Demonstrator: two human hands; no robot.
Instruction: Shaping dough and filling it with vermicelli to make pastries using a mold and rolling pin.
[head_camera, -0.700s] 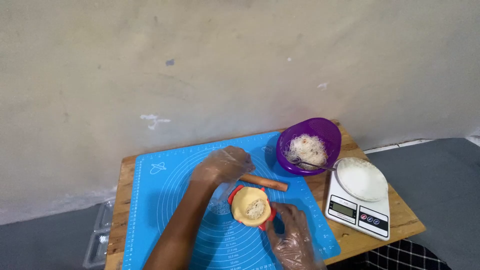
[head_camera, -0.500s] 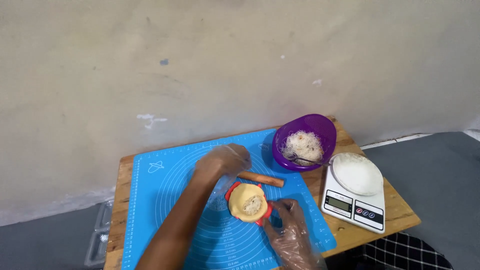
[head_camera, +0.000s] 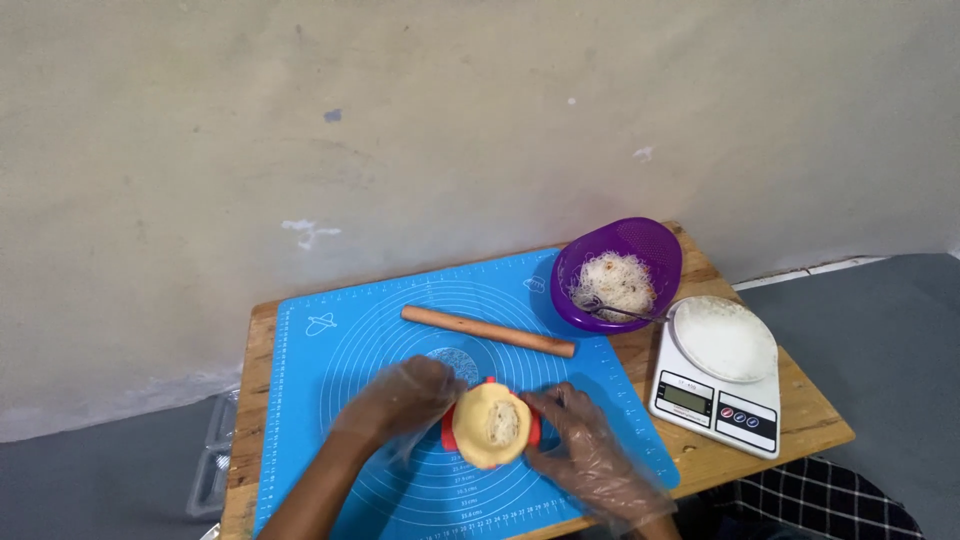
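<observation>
Two hands in clear plastic gloves, the left hand (head_camera: 415, 400) and the right hand (head_camera: 580, 450), cup a red hinged dumpling press (head_camera: 490, 428) between them on a blue silicone pastry mat (head_camera: 330, 380); a round of pale yellow dough (head_camera: 488, 425) with a spoonful of filling lies open in it. The filling step looks finished, and folding the press shut calls for an even squeeze from both sides. Beyond the hands lies a wooden rolling pin (head_camera: 488, 331); past the right hand, a purple bowl of shredded filling (head_camera: 617, 275)
</observation>
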